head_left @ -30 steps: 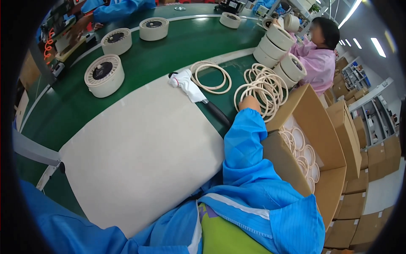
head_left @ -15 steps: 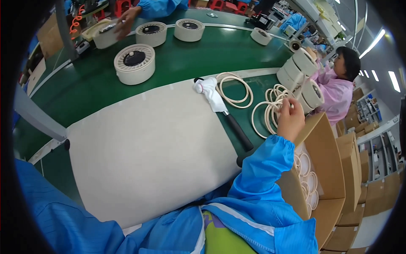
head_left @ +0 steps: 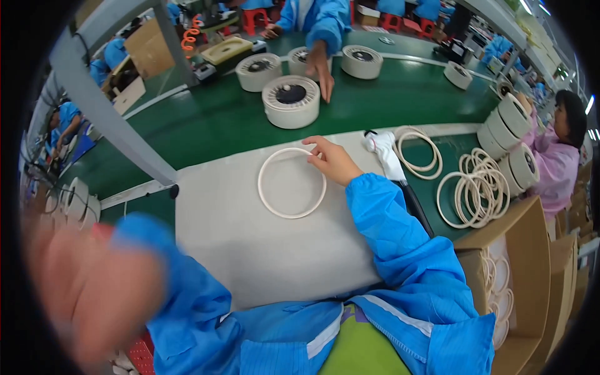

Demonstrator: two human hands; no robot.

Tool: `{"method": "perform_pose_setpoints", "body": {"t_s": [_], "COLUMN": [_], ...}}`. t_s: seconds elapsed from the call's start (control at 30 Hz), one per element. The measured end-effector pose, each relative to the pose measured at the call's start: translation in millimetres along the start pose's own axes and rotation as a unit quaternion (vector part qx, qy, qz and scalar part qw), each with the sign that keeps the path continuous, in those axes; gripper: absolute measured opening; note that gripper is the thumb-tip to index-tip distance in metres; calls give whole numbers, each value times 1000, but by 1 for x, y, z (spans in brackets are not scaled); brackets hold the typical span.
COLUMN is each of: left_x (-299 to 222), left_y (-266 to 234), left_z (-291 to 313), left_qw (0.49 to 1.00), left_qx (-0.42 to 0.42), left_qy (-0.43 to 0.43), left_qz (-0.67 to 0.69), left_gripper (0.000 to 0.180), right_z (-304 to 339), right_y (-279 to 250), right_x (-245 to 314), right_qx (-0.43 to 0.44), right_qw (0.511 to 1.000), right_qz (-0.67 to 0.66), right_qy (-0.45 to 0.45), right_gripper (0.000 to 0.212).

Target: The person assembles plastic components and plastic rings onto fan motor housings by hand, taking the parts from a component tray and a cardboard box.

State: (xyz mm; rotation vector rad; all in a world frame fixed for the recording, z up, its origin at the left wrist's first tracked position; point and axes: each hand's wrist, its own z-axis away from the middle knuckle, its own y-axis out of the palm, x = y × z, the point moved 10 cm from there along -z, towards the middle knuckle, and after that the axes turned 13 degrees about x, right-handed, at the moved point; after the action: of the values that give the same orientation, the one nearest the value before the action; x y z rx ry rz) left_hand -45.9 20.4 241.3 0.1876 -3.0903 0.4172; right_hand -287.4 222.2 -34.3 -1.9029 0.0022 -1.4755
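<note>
R. hand (head_left: 335, 165), thumb & forefinger sl. apart, grips cream ring (head_left: 292, 217) at edge; L. hand (head_left: 115, 290) blurred from here, finger spread/hold can't be told.

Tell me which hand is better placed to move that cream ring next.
Likely your right hand: it holds the cream ring by its edge, while your left hand is blurred, away at lower left.

Workshop int., showing grey metal post (head_left: 122, 122) at l., green surface (head_left: 400, 94) across ctr., red stools (head_left: 255, 20) in bkgd., ceiling lt. (head_left: 590, 105) far r.
</note>
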Motion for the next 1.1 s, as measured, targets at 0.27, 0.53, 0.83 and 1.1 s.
{"method": "perform_pose_setpoints", "body": {"t_s": [0.27, 0.53, 0.83, 1.1], "left_x": [250, 260, 276, 257], "left_y": [166, 179, 175, 181], "left_z": [290, 311, 318, 321], "left_qw": [789, 657, 638, 634], "left_qx": [21, 1, -9, 12], "left_qy": [-565, -659, -646, -666], "left_qz": [241, 366, 419, 394], "left_gripper": [47, 47, 42, 37], "right_z": [-4, -5, -11, 3], "right_y": [-16, -20, -16, -11], "right_x": [-53, -77, -81, -60], "right_qx": [-191, -182, -160, -203], "right_qw": [978, 977, 983, 979], "right_qz": [-57, -100, -79, 16], "right_qy": [-56, 45, 52, 0], "right_gripper": [25, 25, 23, 20]}}
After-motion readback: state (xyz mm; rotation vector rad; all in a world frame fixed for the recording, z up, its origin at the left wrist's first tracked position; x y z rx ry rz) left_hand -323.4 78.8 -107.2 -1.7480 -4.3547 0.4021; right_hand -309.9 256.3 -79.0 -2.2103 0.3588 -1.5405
